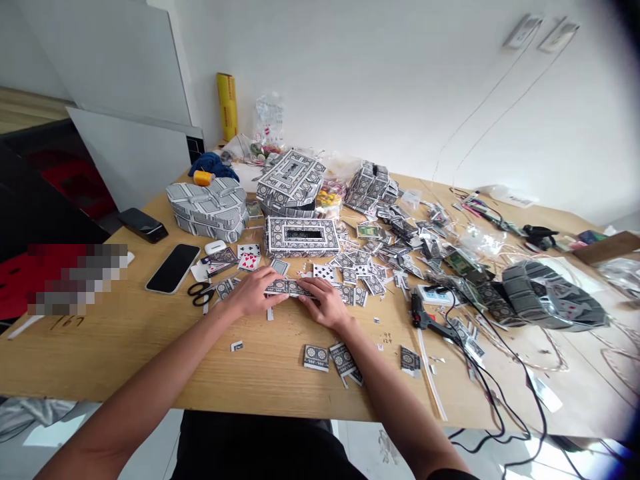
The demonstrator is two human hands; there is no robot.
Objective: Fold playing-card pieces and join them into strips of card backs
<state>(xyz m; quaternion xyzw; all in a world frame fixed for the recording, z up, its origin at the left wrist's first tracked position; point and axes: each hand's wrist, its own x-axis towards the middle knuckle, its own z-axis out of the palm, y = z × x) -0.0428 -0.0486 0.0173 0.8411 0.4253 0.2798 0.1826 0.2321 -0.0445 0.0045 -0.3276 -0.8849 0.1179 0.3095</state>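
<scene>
The left hand [253, 295] and right hand [326, 302] lie half-closed on the desk [150, 353], gripping opposite ends of a narrow card-patterned paper strip [287, 288] between them, apparently to hold it flat and square. Scissors [201, 294] lie just beyond the left hand, within easy reach; cut card pieces [317, 357] sit just below the right.

**Black-and-white card backs across our pale wooden desk [100, 353]**
We see the same ornate black-and-white lattice on the card strip [289, 288] and the card-covered box [302, 237]; red pips mark one card face [249, 262], black spades another [324, 272]; the scissors [201, 293] have black handles, the roll [227, 107] is yellow, the cloth [213, 165] deep blue.
</scene>
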